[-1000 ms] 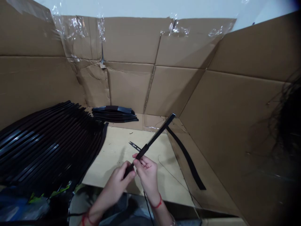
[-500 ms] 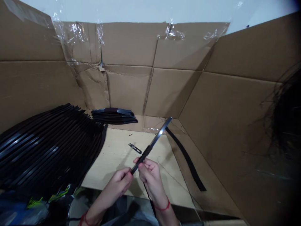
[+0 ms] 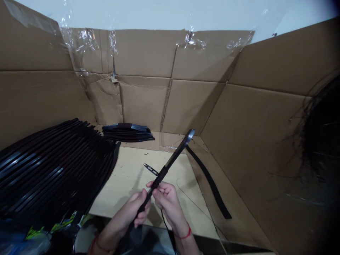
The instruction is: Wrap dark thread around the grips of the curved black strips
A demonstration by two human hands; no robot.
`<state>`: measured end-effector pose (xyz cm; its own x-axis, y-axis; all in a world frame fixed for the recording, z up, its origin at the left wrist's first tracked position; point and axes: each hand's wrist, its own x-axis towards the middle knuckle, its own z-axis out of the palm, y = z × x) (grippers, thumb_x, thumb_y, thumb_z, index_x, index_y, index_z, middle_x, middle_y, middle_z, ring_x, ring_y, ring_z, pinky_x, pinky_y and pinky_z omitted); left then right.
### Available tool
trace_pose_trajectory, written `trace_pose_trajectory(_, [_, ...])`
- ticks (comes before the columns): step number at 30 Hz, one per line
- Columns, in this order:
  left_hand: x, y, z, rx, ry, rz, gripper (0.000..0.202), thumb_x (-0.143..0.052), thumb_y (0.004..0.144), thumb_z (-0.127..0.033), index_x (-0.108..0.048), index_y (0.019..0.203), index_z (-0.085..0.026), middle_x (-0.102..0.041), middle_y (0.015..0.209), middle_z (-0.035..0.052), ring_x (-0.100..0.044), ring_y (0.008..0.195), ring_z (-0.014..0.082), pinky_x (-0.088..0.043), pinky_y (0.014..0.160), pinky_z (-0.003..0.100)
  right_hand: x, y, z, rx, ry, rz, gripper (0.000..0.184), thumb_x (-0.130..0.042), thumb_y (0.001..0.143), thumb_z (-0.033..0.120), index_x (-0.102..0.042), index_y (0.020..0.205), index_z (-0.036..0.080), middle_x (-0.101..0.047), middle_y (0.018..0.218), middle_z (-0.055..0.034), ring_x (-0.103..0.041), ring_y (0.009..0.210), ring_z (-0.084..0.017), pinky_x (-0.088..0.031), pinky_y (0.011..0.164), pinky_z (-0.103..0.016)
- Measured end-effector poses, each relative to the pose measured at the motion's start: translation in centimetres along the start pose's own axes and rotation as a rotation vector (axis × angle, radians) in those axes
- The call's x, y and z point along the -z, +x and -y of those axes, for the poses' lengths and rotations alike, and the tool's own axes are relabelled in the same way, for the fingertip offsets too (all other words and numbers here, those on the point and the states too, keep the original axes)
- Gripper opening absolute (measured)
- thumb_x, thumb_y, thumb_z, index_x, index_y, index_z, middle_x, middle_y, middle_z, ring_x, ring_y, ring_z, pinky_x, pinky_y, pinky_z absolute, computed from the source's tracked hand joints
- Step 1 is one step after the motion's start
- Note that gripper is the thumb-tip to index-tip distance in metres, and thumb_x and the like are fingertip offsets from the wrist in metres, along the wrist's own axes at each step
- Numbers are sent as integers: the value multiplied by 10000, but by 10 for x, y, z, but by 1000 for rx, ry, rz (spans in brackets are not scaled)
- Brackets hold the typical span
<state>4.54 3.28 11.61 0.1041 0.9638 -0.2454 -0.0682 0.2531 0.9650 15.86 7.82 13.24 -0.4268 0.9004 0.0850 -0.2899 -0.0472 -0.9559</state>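
Both hands hold a long black strip with a metal tip point(image 3: 166, 168), which slants up and right across the board. My left hand point(image 3: 132, 209) wraps around its lower end. My right hand point(image 3: 164, 198) pinches it higher up with the fingertips. Just left of the strip, a pair of small thread snips point(image 3: 151, 170) lies on the pale wooden board point(image 3: 124, 187), close to my right hand's fingers but apart from them. A thin dark thread point(image 3: 191, 202) runs across the board to the right of my right hand.
A large fanned stack of black strips point(image 3: 53, 170) lies to the left, with a smaller stack point(image 3: 127, 132) at the back. One loose black strip point(image 3: 209, 184) lies on the cardboard at right. Taped cardboard walls point(image 3: 191, 106) surround the area. A blue and green bag point(image 3: 29, 237) sits at lower left.
The strip has turned in my hands, its flat silvery face no longer showing, and its tip has swung slightly up. My left hand has closed further around its lower end.
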Motion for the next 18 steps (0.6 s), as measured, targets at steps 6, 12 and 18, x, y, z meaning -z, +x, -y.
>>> trace_pose_trajectory(6, [5, 3, -7, -136, 112, -138, 582, -448, 777, -759, -469, 830, -180, -449, 637, -8, -380, 521, 104, -276, 481, 224, -1, 7, 8, 158, -42, -125, 426, -753, 766, 525, -655, 767, 111, -495, 595, -18, -420, 521, -108, -349, 470, -199])
trace_pose_trajectory(12, [7, 4, -3, -251, 324, -280, 526, -388, 853, -684, -480, 740, -179, -482, 610, 27, -439, 551, 140, -302, 528, 246, -1, 5, 1, 222, -127, -244, 523, -710, 798, 574, -496, 613, 134, -378, 549, 16, -311, 494, -82, -253, 438, -197])
trace_pose_trajectory(18, [3, 3, -8, -195, 148, -46, 608, -332, 810, -783, -426, 693, -194, -330, 519, -45, -292, 449, 99, -229, 449, 229, 1, 9, 2, 18, 18, -7, 507, -777, 735, 548, -658, 925, 93, -435, 561, 21, -241, 434, -52, -190, 394, -183])
